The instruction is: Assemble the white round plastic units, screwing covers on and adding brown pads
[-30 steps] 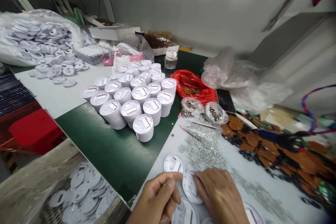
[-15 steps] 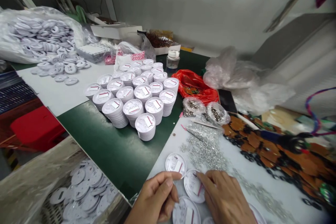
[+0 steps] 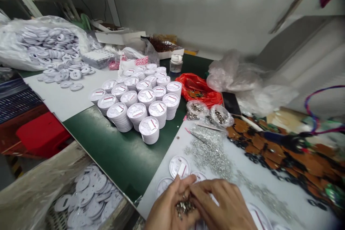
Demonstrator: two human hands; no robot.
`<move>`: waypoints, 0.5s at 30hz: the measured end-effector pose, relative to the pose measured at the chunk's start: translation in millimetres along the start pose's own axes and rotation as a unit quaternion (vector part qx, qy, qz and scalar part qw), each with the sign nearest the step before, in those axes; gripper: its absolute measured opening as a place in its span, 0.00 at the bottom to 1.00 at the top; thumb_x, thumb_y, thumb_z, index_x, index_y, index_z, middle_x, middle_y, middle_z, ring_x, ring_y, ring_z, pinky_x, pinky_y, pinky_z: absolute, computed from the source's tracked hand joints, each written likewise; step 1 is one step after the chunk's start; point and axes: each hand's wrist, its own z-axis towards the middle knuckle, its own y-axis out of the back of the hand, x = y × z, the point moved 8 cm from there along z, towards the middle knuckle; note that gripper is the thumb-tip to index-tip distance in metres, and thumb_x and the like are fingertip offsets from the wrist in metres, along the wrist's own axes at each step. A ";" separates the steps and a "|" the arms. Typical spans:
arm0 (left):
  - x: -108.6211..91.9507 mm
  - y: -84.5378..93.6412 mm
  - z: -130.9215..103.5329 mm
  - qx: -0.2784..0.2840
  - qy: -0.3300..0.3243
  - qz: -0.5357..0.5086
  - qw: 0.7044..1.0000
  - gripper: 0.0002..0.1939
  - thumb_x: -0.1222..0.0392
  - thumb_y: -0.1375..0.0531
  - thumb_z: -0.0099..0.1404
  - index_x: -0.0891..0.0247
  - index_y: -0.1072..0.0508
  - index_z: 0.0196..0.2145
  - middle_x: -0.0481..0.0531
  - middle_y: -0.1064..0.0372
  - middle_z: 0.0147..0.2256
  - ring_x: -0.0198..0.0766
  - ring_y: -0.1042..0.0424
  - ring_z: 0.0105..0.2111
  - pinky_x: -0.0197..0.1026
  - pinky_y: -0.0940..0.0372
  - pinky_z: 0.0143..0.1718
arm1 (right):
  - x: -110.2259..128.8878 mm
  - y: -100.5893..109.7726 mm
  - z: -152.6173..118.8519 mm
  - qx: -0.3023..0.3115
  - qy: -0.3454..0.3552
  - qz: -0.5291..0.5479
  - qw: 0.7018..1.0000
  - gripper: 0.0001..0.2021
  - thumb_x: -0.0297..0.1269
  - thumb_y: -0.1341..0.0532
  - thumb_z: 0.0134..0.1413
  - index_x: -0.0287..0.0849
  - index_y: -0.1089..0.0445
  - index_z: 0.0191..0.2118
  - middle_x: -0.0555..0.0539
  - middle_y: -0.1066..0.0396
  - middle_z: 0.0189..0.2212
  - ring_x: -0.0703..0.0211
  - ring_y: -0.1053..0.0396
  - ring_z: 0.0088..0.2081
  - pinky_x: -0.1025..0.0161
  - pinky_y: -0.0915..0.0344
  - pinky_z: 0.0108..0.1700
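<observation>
My left hand (image 3: 167, 206) cups metal bits (image 3: 184, 207), right hand (image 3: 225, 203) bent-fingered at their right edge, can't tell if gripping, disc (image 3: 175, 165) just beyond both.

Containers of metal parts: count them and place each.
2: the left container just in front of the red bag, the right container beside it, nearer the brown pieces. Others could be hidden under the clear bags.

Passage is left across the green tabletop (image 3: 107, 156) at lower centre-left; mid-frame is blocked by white stacks (image 3: 145, 97), bottom centre by flat white discs (image 3: 175, 163).
</observation>
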 end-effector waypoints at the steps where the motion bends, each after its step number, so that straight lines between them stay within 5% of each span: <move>1: 3.4 -0.3 2.3 -0.002 0.000 0.009 1.000 0.23 0.49 0.39 0.70 0.71 0.22 0.51 0.64 0.24 0.51 0.51 0.27 0.55 0.48 0.35 0.58 | 1.5 -2.3 0.4 0.000 -0.023 0.019 1.000 0.14 0.37 0.50 0.73 0.49 0.27 0.43 0.51 0.26 0.34 0.59 0.31 0.35 0.60 0.42 0.37; 6: 10.1 -3.4 5.2 -0.006 -0.018 0.039 0.999 0.23 0.49 0.31 0.62 0.70 0.20 0.47 0.64 0.23 0.48 0.51 0.27 0.55 0.47 0.35 0.58 | -4.4 6.1 -4.2 -0.024 -0.077 0.119 0.990 0.11 0.33 0.47 0.71 0.50 0.27 0.45 0.52 0.26 0.35 0.60 0.31 0.36 0.60 0.41 0.40; 10: 15.4 -8.5 4.2 0.011 -0.003 0.124 0.992 0.22 0.47 0.25 0.55 0.68 0.20 0.39 0.57 0.21 0.36 0.39 0.22 0.36 0.41 0.29 0.45 | -15.2 22.8 -10.2 -0.052 -0.046 0.081 0.994 0.10 0.33 0.43 0.69 0.50 0.27 0.50 0.51 0.27 0.33 0.62 0.31 0.35 0.62 0.39 0.38; 15: 16.4 -12.9 7.7 0.017 -0.007 0.231 0.973 0.27 0.39 0.26 0.51 0.66 0.27 0.30 0.48 0.27 0.25 0.28 0.32 0.21 0.32 0.40 0.26 | -17.4 26.4 -18.7 -0.055 -0.012 0.029 0.998 0.09 0.35 0.43 0.68 0.52 0.24 0.44 0.53 0.27 0.29 0.62 0.31 0.31 0.63 0.38 0.35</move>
